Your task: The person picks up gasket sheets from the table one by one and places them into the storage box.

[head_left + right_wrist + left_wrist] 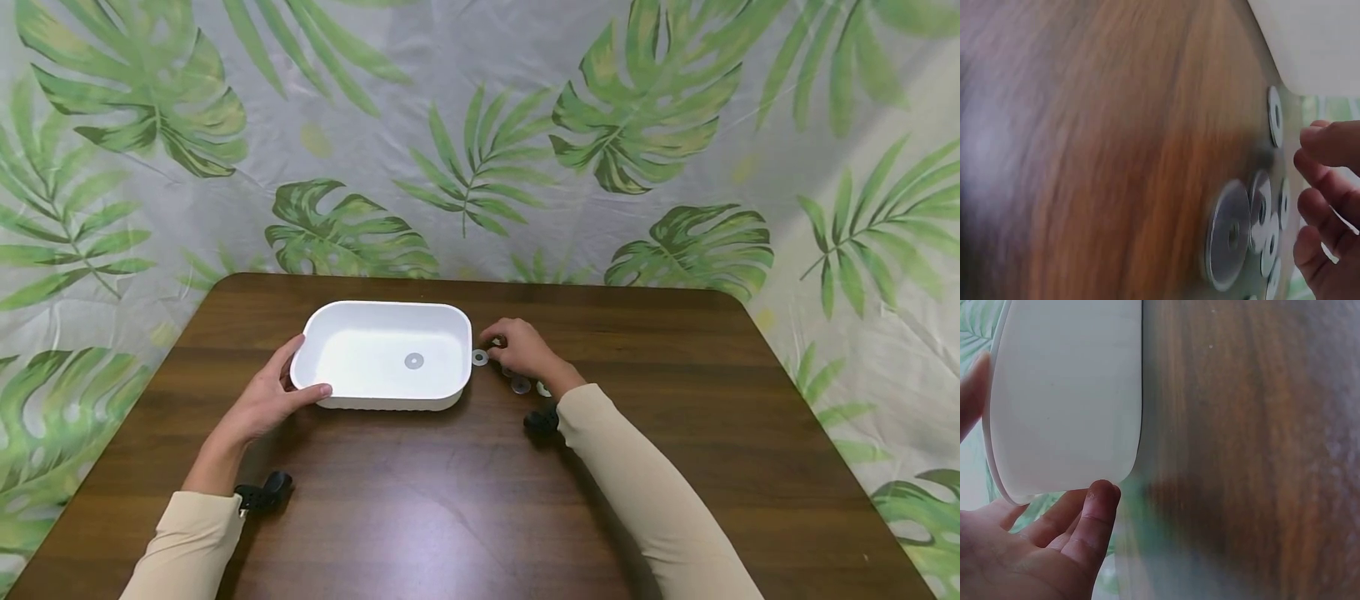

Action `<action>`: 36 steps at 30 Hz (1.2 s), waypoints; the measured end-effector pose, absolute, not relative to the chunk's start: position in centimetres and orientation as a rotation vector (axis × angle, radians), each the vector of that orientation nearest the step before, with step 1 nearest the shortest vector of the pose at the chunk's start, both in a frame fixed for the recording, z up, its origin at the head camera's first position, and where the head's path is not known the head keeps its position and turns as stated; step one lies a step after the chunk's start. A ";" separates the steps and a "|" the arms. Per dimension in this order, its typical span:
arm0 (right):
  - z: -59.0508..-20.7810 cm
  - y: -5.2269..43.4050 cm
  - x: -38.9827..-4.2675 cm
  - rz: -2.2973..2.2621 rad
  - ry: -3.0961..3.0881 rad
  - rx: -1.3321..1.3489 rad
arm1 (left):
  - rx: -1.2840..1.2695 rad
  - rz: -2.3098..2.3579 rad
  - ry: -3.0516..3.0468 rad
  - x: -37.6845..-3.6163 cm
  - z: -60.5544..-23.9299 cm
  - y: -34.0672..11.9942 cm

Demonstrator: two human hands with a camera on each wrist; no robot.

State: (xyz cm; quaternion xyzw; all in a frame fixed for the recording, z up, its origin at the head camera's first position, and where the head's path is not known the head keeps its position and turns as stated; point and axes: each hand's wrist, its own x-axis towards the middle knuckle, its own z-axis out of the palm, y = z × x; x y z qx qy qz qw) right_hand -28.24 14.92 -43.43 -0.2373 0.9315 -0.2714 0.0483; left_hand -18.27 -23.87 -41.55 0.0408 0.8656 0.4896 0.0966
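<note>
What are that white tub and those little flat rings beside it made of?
The tub looks like plastic: smooth, evenly white, softly glossy, with rounded moulded corners. The rings look like metal washers: thin, grey and shiny, catching the light, each with a centre hole. The table shows dark wood grain; solid or veneer, I cannot tell.

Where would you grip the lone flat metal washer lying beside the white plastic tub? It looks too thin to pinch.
Take the flat metal washer by its outer rim, from the side away from the white plastic tub. It lies flat on the brown wooden table, so tipping up one edge first probably helps.
</note>
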 end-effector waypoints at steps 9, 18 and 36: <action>-43.1 13.7 -28.2 -0.528 2.866 -0.719 | 0.140 1.469 2.551 -18.3 -41.4 -24.0; -43.0 13.2 -28.1 -0.358 2.861 -0.718 | 0.121 1.432 2.565 -18.3 -41.3 -23.9; -43.1 13.1 -28.2 -0.455 2.894 -0.683 | 0.111 1.426 2.567 -18.3 -41.5 -23.9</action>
